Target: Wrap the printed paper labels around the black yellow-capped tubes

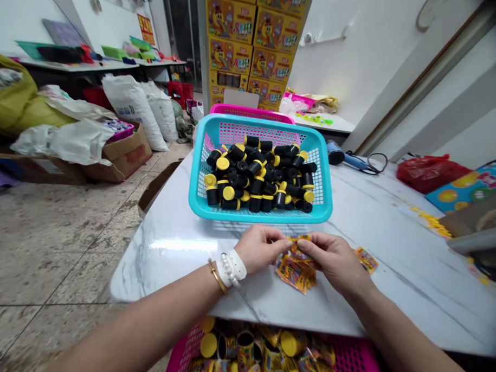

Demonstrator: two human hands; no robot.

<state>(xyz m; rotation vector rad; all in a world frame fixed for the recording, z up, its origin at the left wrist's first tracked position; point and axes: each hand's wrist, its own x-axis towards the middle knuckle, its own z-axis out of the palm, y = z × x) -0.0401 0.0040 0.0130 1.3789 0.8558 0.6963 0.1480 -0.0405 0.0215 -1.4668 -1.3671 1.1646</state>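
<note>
My left hand and my right hand meet over the marble-patterned table, fingers pinched on an orange printed label. Under them lies a loose pile of similar labels. Just right of my right hand rests another small stack of labels. Beyond my hands stands a turquoise basket heaped with small black cups with yellow ends. Below the table's front edge, a pink basket holds cups wrapped in orange printed labels.
At the right are a red plastic bag, a blue printed box and scattered yellow bits. A blue-handled tool with a cord lies behind. Stacked yellow cartons rise at the back; white sacks stand on the floor left.
</note>
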